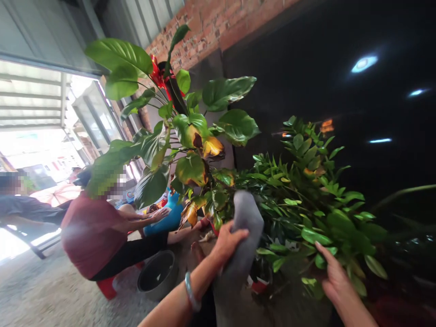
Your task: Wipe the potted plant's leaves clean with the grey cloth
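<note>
A grey cloth [245, 225], sock-like in shape and slightly blurred, is gripped in my left hand [227, 243], with the thumb laid across it. It stands up in front of the leafy plants. On the right, my right hand [335, 279] is among the leaves of a bushy green plant [306, 204]. One stretched digit touches a glossy leaf [316, 236], while the other fingers are largely hidden by foliage and seem to be around the leaf. Left of the cloth rises a tall plant with broad leaves [190, 168], several of them yellowed or brown.
A person in a dark red shirt [91, 231] sits on a red stool [107, 288] at left, one hand by a blue object [172, 215]. A dark basin [157, 274] stands on the floor. Behind the plants is a dark shiny panel [306, 68]. Another person [27, 204] reclines far left.
</note>
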Available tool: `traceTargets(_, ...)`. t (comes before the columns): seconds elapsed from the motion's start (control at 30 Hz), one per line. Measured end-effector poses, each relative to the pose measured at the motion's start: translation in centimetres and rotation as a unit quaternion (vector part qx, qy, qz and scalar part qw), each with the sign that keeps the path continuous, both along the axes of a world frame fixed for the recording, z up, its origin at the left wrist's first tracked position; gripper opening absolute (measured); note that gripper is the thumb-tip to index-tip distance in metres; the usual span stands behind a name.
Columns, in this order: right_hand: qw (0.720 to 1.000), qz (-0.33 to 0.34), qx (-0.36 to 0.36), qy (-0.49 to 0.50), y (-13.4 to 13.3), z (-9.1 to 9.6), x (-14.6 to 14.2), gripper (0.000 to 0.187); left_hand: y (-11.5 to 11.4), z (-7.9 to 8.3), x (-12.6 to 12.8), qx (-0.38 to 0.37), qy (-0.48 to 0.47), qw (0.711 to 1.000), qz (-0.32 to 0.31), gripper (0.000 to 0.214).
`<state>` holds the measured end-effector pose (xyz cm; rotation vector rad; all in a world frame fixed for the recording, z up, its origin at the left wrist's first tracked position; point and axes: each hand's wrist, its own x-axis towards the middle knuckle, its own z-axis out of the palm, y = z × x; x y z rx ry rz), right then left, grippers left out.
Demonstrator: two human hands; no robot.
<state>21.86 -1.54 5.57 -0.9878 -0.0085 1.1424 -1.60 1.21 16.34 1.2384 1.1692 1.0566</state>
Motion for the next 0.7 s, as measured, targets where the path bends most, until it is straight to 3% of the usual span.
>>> traceTargets(0.07,1.000,0.004,-0.012,0.000,-0.1,-0.1,0.1,0.039,-1.0,-0.9,0.4,-0.033,0.043,0.993,-0.107,0.028)
traceTargets(0.13,1.000,0.006,-0.015,0.000,-0.2,0.0,0.2,0.040,-0.6,0.2,1.0,-0.008,0.042,0.989,-0.140,0.027)
traceTargets(0.27,1.000,0.004,0.006,-0.009,-0.1,0.2,0.1,0.044,4.9,6.2,3.6,0.133,-0.071,0.989,0.002,0.026)
traceTargets(0.33,1.000,0.007,0.002,-0.012,0.1,0.3,0.0,0.044,7.8,8.0,5.1,0.096,-0.120,0.987,0.043,0.023)
traceTargets(0.37,1.000,0.009,-0.003,-0.011,0.1,0.3,-0.1,0.044,8.7,8.0,5.7,0.059,-0.126,0.989,0.048,0.020)
traceTargets(0.43,1.000,0.011,-0.010,0.000,0.1,0.3,-0.2,0.045,8.9,6.8,6.4,-0.025,-0.101,0.994,0.030,0.012)
traceTargets(0.57,1.000,0.020,-0.010,0.010,0.1,-0.2,0.2,0.045,4.4,2.9,5.1,-0.133,-0.013,0.988,-0.080,0.010)
traceTargets(0.63,1.000,0.028,-0.013,-0.003,0.0,-0.5,0.5,0.044,2.2,2.8,3.9,-0.138,0.029,0.973,-0.180,0.020)
traceTargets(0.7,0.999,0.031,-0.013,-0.010,-0.1,-0.4,0.6,0.042,1.4,4.2,3.2,-0.096,0.060,0.958,-0.263,0.028)
